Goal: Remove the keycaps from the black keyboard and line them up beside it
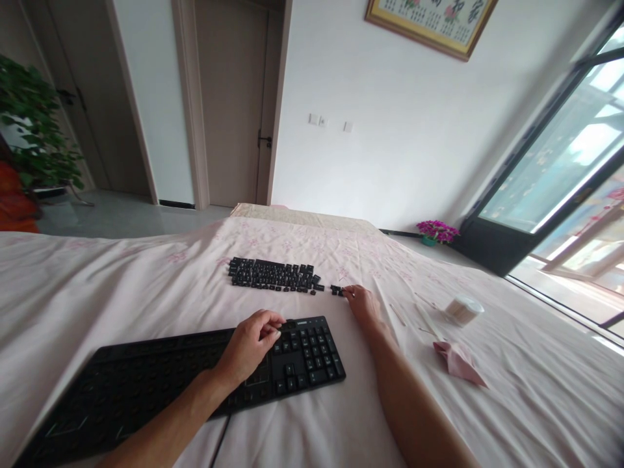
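A black keyboard (pixel 312 351) lies on the pink-white cloth. Its right-hand keys are in place, while the larger left part is without keycaps. Over the keyboard's upper edge, my left hand (pixel 253 341) is closed in a pinch; whatever is between its fingertips is too small to make out. Farther right, my right hand (pixel 363 304) pinches a black keycap at the edge of a small group of keycaps (pixel 335 289). Beyond the keyboard, many loose black keycaps (pixel 270 274) lie in rows on the cloth.
To the right are a round tub of cotton swabs (pixel 463 311), a few loose swabs (pixel 398 314) and a crumpled pink cloth (pixel 459 362). The keyboard's cable (pixel 220 442) runs toward me. The floral cloth (pixel 531 383) has folds.
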`<state>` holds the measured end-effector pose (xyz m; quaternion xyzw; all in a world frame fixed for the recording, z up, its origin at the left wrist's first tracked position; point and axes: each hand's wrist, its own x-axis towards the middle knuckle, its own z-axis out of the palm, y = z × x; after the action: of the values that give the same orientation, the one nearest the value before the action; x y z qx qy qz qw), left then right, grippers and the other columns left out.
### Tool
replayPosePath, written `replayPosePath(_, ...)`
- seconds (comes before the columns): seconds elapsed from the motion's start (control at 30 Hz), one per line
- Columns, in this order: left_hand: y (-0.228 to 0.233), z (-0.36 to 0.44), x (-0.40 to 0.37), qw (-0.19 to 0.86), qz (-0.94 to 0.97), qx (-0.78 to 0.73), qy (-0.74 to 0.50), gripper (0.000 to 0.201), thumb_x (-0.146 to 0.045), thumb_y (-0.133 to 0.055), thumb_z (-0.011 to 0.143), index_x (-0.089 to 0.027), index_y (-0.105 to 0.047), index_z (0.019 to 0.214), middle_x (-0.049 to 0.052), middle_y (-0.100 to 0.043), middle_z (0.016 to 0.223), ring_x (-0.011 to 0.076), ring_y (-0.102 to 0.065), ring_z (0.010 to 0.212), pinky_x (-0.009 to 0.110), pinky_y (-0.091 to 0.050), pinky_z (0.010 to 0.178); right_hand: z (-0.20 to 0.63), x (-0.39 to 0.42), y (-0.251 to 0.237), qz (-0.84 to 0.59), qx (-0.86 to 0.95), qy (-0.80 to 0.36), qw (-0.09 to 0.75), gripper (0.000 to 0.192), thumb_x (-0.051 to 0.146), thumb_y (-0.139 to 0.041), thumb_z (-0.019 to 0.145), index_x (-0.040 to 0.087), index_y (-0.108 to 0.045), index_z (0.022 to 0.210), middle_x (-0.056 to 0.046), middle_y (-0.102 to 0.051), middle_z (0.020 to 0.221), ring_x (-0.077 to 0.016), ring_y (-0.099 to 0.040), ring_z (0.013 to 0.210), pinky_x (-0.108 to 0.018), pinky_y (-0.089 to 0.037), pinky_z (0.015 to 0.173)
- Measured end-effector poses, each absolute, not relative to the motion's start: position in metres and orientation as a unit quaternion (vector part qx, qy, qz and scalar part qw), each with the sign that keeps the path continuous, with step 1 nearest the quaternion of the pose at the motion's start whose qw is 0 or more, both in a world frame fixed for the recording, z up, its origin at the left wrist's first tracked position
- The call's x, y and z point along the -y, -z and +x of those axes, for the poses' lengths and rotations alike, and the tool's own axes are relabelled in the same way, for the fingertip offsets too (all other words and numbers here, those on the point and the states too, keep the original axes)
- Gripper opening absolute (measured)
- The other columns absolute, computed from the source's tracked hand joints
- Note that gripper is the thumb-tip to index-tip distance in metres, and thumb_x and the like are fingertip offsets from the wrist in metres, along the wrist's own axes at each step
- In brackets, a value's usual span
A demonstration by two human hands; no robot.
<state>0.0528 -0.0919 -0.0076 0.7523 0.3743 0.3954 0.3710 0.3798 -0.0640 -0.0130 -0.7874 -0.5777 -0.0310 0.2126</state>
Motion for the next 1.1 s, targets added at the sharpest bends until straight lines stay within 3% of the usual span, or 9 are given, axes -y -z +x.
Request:
replayPosePath(0.3, 0.009, 0.052, 0.091, 0.364, 0.759, -0.367, -0.396, 0.02, -0.013, -0.054, 0.077, -0.02, -0.064, 0.092, 0.002, -0.068, 0.092, 0.0153, -0.065, 0.079, 0.028, -0.052, 0.077, 0.371, 0.07, 0.002, -0.807, 0.53, 0.057, 0.255, 0.039, 0.05, -0.045, 0.089, 0.023, -0.071, 0.097, -0.007, -0.069, 0.099, -0.0218, -0.062, 0.089, -0.028, -0.04, 0.07)
replayPosePath(0.5, 0.01, 0.052, 0.091, 0.355, 0.764, -0.365, -0.395, 0.02, -0.013, -0.053, 0.078, -0.02, -0.064, 0.093, 0.002, -0.067, 0.092, 0.0146, -0.064, 0.078, 0.028, -0.051, 0.077, 0.335, 0.076, -0.03, -0.763, 0.578, 0.011, 0.288, 0.056, 0.055, -0.027, 0.094, 0.024, -0.072, 0.084, -0.003, -0.07, 0.081, -0.0183, -0.061, 0.08, -0.025, -0.037, 0.065)
replayPosePath(0.6, 0.01, 0.051, 0.091, 0.36, 0.763, -0.36, -0.399, 0.019, -0.013, -0.054, 0.078, -0.02, -0.065, 0.092, 0.002, -0.067, 0.093, 0.0148, -0.064, 0.078, 0.029, -0.052, 0.076, 0.309, 0.08, -0.045, -0.682, 0.647, -0.075, 0.334, 0.051, 0.052, -0.029, 0.095, 0.022, -0.07, 0.085, -0.001, -0.069, 0.073, -0.0142, -0.058, 0.066, -0.024, -0.038, 0.062)
replayPosePath(0.7, 0.01, 0.051, 0.091, 0.364, 0.758, -0.361, -0.403, 0.02, -0.013, -0.055, 0.078, -0.02, -0.065, 0.093, 0.002, -0.067, 0.093, 0.0149, -0.064, 0.079, 0.029, -0.052, 0.077, 0.285, 0.087, -0.055, -0.601, 0.661, -0.212, 0.396, 0.038, 0.048, -0.042, 0.091, 0.017, -0.065, 0.094, -0.001, -0.066, 0.067, -0.0108, -0.051, 0.053, -0.022, -0.039, 0.054)
replayPosePath(0.83, 0.009, 0.051, 0.091, 0.37, 0.753, -0.368, -0.401, 0.018, -0.014, -0.055, 0.078, -0.021, -0.066, 0.092, 0.002, -0.068, 0.093, 0.0152, -0.064, 0.079, 0.029, -0.052, 0.077, 0.266, 0.098, -0.064, -0.535, 0.643, -0.387, 0.389, 0.026, 0.037, -0.057, 0.082, 0.016, -0.059, 0.096, -0.002, -0.066, 0.075, -0.0093, -0.054, 0.056, -0.019, -0.04, 0.047)
replayPosePath(0.93, 0.008, 0.05, 0.092, 0.372, 0.754, -0.368, -0.398, 0.019, -0.015, -0.055, 0.079, -0.021, -0.066, 0.092, 0.001, -0.068, 0.092, 0.0151, -0.064, 0.078, 0.029, -0.052, 0.076, 0.263, 0.104, -0.069, -0.517, 0.652, -0.437, 0.343, 0.019, 0.03, -0.061, 0.078, 0.015, -0.063, 0.089, -0.002, -0.065, 0.075, -0.0107, -0.058, 0.063, -0.019, -0.044, 0.051)
replayPosePath(1.1, 0.007, 0.051, 0.092, 0.369, 0.753, -0.372, -0.398, 0.021, -0.013, -0.054, 0.078, -0.02, -0.065, 0.094, 0.002, -0.067, 0.093, 0.0152, -0.064, 0.079, 0.029, -0.051, 0.076, 0.261, 0.104, -0.069, -0.511, 0.673, -0.434, 0.311, 0.019, 0.025, -0.058, 0.079, 0.016, -0.067, 0.093, -0.004, -0.069, 0.085, -0.01, -0.058, 0.065, -0.018, -0.042, 0.05)
